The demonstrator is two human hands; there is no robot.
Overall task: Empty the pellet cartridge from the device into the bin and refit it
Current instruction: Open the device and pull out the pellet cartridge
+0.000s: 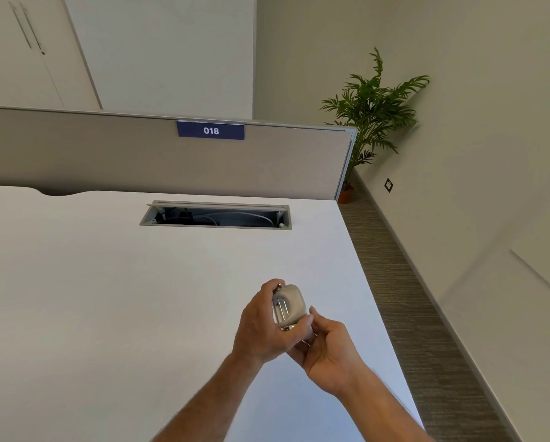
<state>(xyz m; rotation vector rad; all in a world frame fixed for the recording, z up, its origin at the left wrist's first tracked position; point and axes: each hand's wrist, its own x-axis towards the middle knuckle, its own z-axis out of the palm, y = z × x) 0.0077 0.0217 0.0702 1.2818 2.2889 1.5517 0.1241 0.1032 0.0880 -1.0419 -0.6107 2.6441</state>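
Note:
A small beige device (289, 306) with rounded corners and two metal strips on its face is held above the white desk (108, 298). My left hand (260, 327) wraps around its left side and back. The fingertips of my right hand (326, 349) pinch the device's lower end, where a small metal part shows. I cannot tell whether that part is the pellet cartridge. No bin is in view.
An open cable tray slot (216, 215) with wires lies in the desk ahead. A grey divider panel (139, 154) labelled 018 backs the desk. The desk's right edge runs beside a carpeted floor (426, 314). A potted plant (372, 106) stands in the corner.

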